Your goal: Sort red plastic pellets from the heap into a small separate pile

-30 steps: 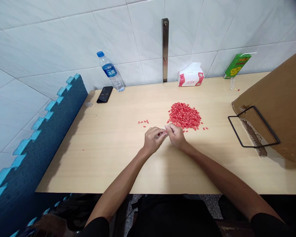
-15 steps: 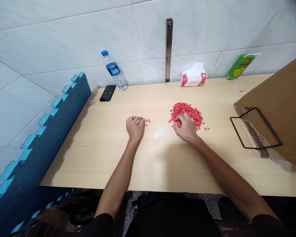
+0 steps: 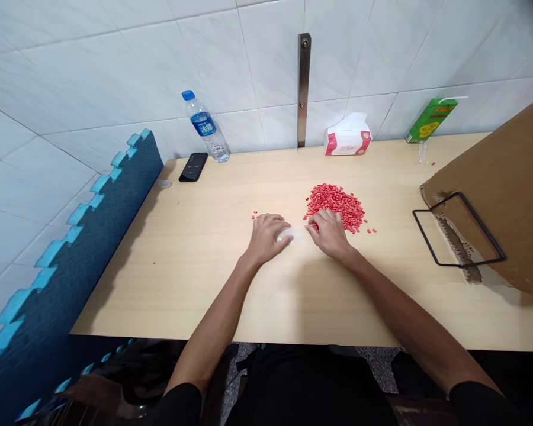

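Observation:
My left hand (image 3: 269,239) rests over a small patch of clear plastic pieces (image 3: 298,234), thumb and fingers apart on either side of its left part. Whether a finger touches a piece is hard to see. Beside its fingertips lie a few loose red pieces (image 3: 254,212). At the near-left edge of a heap of small red plastic pieces (image 3: 340,201), my right hand (image 3: 329,234) has its thumb and forefinger pinched together. What sits in that pinch is too small to make out.
Along the tiled wall stand a water bottle (image 3: 209,131), a tissue pack (image 3: 348,139) and a green drink carton (image 3: 432,120). A phone (image 3: 193,167) lies at the back left. Blue foam mats (image 3: 111,219) border the left side; a cardboard box (image 3: 501,195) with a black wire frame (image 3: 480,228) stands right.
My left hand has moved right, from the loose red pieces to the clear pieces, its thumb spreading. My right hand has shifted slightly left and nearer at the heap.

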